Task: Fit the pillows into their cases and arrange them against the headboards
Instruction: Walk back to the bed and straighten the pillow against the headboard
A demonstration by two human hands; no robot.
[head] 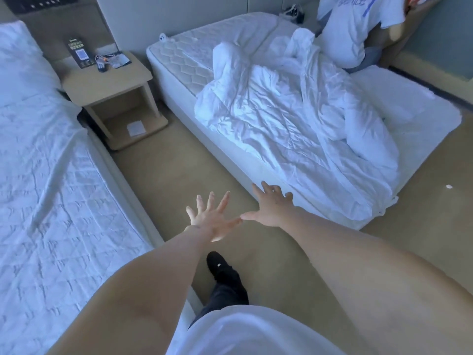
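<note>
Both arms reach out, left hand (213, 221) and right hand (271, 210) with fingers spread, holding nothing (bedding (294, 119) looks soft, light; probably best gathered by an edge).

Beige carpet (179, 175) runs down the middle of the frame between two beds. The bed on the left (46, 201) has a wrinkled quilted white cover pulled over it. The bed at upper right (184, 62) is stripped to a bare quilted mattress at its upper-left end, with a crumpled white duvet (294, 119) heaped across the rest and spilling over the near side. Between them, upper left, sits a light wood nightstand (107, 80) with a dark card (80, 53) and tangled cables (110, 61) on top, plus a white slip of paper (135, 128) on its lower shelf. Top right, a second person in a white printed T-shirt (350, 29) sits on the far edge. A black shoe (217, 263) shows at bottom centre.
</note>
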